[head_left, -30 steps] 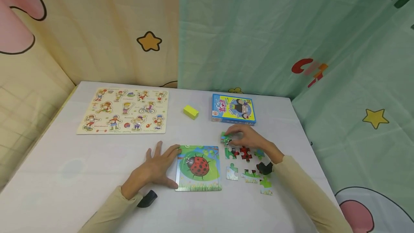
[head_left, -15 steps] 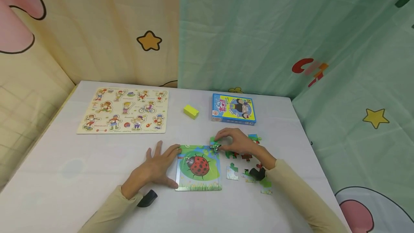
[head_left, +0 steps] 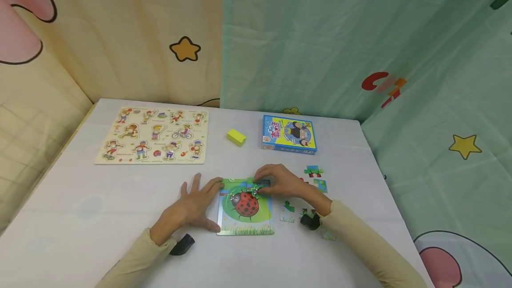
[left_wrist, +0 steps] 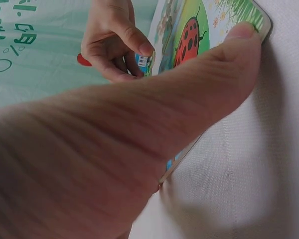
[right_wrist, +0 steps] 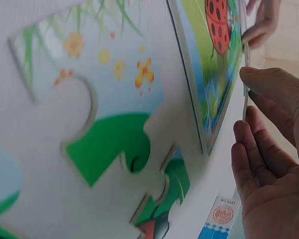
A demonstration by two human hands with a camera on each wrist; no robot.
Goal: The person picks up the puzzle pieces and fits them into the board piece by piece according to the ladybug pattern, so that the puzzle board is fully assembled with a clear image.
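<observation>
My left hand is spread at the left side of a square ladybug puzzle board. Its fingertips lie at the upper left corner, and the thumb presses the grassy lower corner. Over the board's upper right part, my right hand pinches a green and blue jigsaw piece between thumb and fingers. Seen edge-on in the right wrist view, that piece is tilted up off the board. Loose pieces lie right of the board, among them a grass-and-flower piece and a blue-green one; my right forearm hides some.
Behind the hands are a cream board with sports figures, a yellow block and a blue card-game box. A white cloth covers the table, with a curtain beyond its far edge.
My right hand has carried the jigsaw piece left and nearer, from the loose pieces to over the board's upper right. Loose pieces at the back right are uncovered. The left hand has stayed put.
</observation>
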